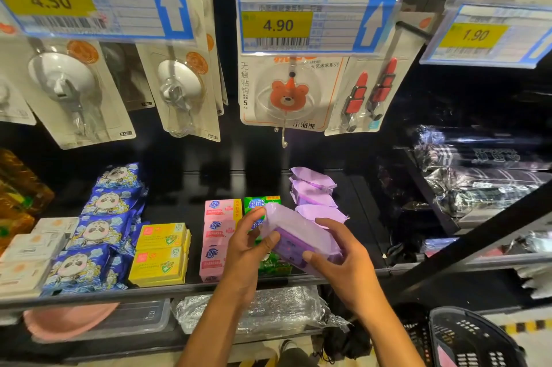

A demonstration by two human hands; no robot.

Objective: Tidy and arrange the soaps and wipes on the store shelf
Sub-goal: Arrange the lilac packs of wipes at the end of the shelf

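A purple wipes pack (298,235) is held above the front of the black shelf (179,292). My left hand (248,244) grips its left end and my right hand (340,253) grips its right end from below. Behind it, a row of purple packs (313,190) runs toward the shelf's back. Green soap boxes (260,204) lie partly hidden under the held pack. Left of them stand pink soap boxes (218,235), yellow soap boxes (162,253) and blue panda wipes packs (101,232).
White boxes (30,250) sit at the shelf's far left. Carded hooks (280,92) and price tags (313,20) hang above the shelf. Dark wrapped goods (478,169) fill the right shelf. A black basket (466,339) stands at lower right; pink basin (68,316) below.
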